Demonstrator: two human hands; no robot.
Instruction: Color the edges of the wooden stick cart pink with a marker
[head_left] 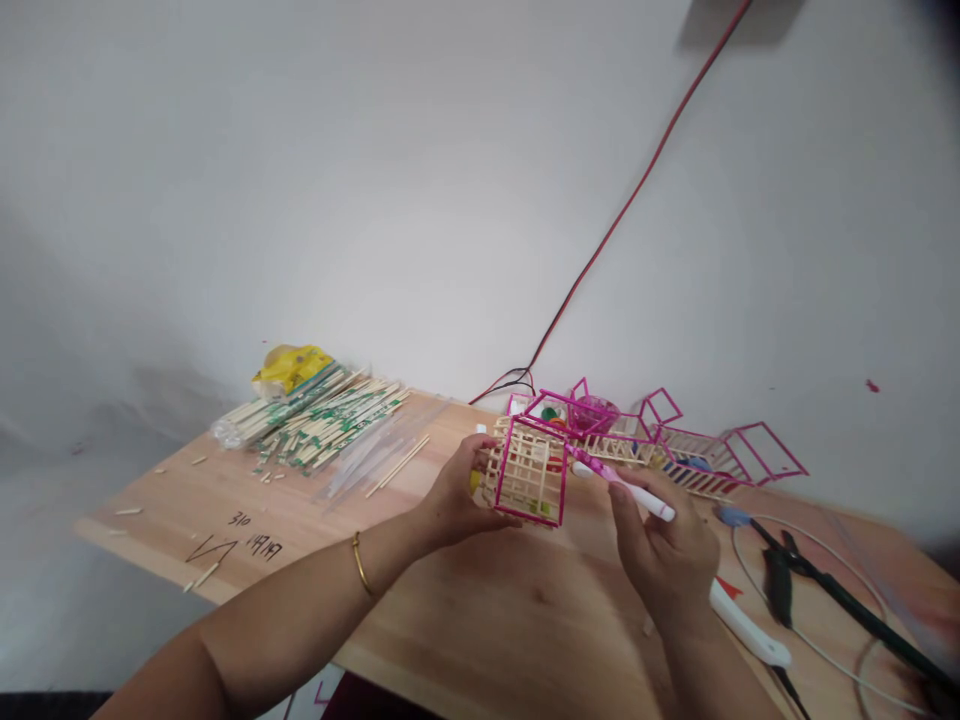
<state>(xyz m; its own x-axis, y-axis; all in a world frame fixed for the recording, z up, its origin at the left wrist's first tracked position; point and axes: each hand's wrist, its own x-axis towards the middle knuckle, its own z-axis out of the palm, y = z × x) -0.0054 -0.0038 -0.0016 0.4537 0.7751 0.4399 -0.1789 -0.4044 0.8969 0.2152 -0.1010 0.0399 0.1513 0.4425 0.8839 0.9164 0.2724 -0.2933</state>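
Note:
My left hand (457, 500) grips a small box frame of wooden sticks (529, 472) with pink-painted edges, holding it just above the wooden table (480, 590). My right hand (664, 550) is closed round a pink and white marker pen (622, 487), whose pink tip touches the frame's upper right edge. A thin gold bangle sits on my left wrist.
A heap of wrapped chopsticks (315, 420) with a yellow packet (291, 368) lies at the back left. More pink stick frames (697, 450) stand behind my hands. Black pliers (780, 580), a white tool (750, 630) and cables lie at right. A red and black wire (622, 215) runs up the wall.

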